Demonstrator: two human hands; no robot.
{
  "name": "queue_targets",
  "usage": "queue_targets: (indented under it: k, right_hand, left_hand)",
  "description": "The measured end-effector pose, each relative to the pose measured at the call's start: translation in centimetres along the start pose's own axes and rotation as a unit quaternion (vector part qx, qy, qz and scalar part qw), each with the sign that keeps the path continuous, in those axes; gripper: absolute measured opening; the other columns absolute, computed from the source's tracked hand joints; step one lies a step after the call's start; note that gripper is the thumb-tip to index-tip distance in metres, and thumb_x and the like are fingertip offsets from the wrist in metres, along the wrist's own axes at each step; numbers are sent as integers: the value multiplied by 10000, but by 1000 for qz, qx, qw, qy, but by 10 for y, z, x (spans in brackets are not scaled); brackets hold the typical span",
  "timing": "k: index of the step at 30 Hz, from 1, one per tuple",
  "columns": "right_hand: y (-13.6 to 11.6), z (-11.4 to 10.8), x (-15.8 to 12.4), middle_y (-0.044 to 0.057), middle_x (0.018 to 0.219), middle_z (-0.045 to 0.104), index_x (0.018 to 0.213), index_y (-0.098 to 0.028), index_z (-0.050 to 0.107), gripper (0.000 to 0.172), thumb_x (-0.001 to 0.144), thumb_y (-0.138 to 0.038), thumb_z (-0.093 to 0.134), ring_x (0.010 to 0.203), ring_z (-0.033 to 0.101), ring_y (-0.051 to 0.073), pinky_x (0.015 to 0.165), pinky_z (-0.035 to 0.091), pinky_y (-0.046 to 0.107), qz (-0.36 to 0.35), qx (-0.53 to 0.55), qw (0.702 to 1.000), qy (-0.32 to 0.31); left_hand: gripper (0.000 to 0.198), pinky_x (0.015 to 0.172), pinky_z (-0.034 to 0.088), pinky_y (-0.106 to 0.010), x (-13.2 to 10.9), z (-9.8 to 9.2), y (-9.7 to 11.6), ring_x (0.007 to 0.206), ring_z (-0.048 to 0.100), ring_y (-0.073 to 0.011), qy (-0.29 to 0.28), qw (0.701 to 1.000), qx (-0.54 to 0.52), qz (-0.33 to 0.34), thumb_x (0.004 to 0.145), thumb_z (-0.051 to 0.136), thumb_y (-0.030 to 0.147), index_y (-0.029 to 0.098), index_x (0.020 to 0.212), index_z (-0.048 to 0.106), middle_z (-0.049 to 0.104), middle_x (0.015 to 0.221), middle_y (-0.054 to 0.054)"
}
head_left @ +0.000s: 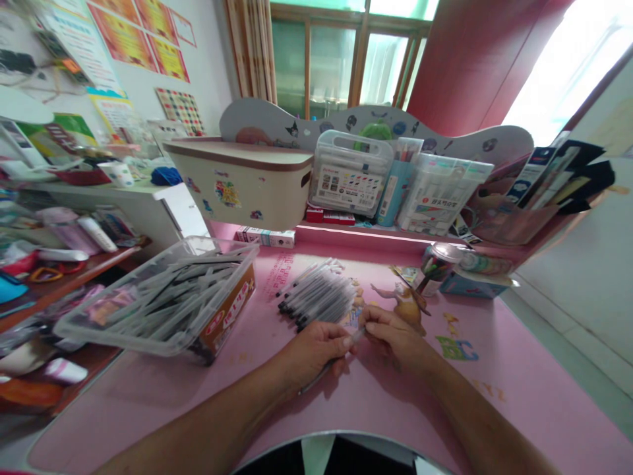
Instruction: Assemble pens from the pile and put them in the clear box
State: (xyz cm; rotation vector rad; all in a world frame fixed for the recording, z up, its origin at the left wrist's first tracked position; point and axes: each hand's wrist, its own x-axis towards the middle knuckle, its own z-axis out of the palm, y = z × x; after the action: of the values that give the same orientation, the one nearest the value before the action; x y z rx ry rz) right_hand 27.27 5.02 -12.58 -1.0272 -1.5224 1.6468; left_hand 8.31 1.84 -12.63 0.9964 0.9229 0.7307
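Low over the pink desk (277, 409), my left hand (319, 353) is closed around a slim pen (316, 381), whose dark end slants down toward me. Close beside it, the fingertips of my right hand (395, 336) pinch the pen's clear upper end. Just beyond my hands lies a pile of clear pens (321, 293) with black ends pointing left. To the left, a clear plastic bin (182, 343) holds many more grey, see-through pens or pen parts.
A cream storage box (262, 191), a clear marker case (346, 181) and another marker box (440, 198) stand on the raised shelf behind. Toward the desk's right back are a jar of pens (438, 264) and a blue box (469, 285). Cluttered shelves (64, 264) flank the left side.
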Motion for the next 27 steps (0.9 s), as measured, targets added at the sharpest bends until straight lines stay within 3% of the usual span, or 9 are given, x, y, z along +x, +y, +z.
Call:
queue_targets:
  k: [3,8,11,16,22,27]
  right_hand:
    - [0,-2,1,-46,579,412,768,-199,590,216,822,-406,561,497,316,112,456,201,250,-26,-43,998,34]
    - [4,-2,1,-25,551,398,551,-204,433,450,881,-490,545,556,352,129,500,240,263,-11,-172,983,66]
    - [6,-1,0,-33,573,392,584,-203,438,391,856,-453,567,543,346,116,488,239,251,2,-141,989,49]
    - [8,1,2,-67,573,373,777,-216,503,144,789,-356,532,454,280,100,419,187,232,8,-25,1000,3]
    - [-1,3,0,-32,546,389,572,-215,407,449,889,-525,475,514,361,122,467,262,249,-2,-194,980,49]
    - [1,4,-2,-68,548,343,665,-223,427,375,848,-526,550,466,295,101,432,223,234,13,-90,996,17]
  left_hand:
    - [345,408,262,-202,0,1,-2,379,376,-75,1,1000,8,6,701,701,465,122,724,667,484,435,35]
    - [258,401,262,-197,0,1,-4,388,397,-79,14,999,40,12,732,667,389,136,695,634,494,468,32]
    - [244,392,273,-198,0,1,-4,386,393,-77,9,999,44,17,744,648,375,135,698,630,494,475,33]
    - [263,373,285,-207,-1,4,-5,368,383,-82,3,999,32,10,727,664,394,134,714,630,478,455,43]
    - [256,384,293,-207,0,2,-7,371,395,-81,12,998,59,11,728,649,385,148,658,585,491,469,37]
    - [242,397,289,-207,-2,3,-3,384,395,-80,9,999,48,8,719,646,377,141,689,603,490,468,36]
